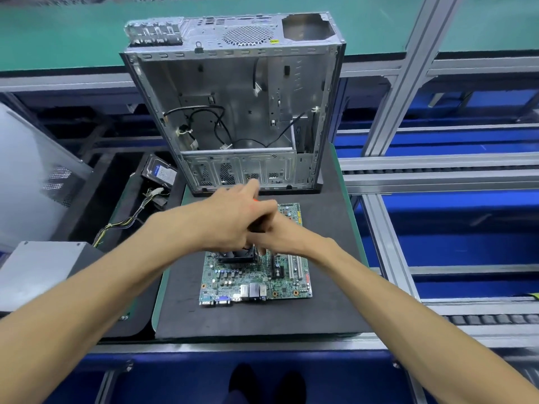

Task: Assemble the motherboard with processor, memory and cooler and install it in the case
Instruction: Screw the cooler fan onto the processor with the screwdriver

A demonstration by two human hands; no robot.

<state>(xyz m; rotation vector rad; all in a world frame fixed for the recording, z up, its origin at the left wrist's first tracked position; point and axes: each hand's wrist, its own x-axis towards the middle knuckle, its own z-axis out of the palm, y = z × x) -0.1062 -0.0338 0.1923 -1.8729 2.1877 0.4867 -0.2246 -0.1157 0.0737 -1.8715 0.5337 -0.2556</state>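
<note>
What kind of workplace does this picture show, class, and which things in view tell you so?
Probably a computer assembly line: an open grey metal computer case on a black foam mat, a green motherboard, and aluminium-framed roller conveyor rails alongside.

A flat black foam mat with a green edge (335, 287) is laid on the worktop. On this mat the green rectangular motherboard (256, 278) is placed flat, and just behind it the open grey metal computer case (233, 112) is set.

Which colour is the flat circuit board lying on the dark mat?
Green, in the head view: the flat motherboard.
</note>
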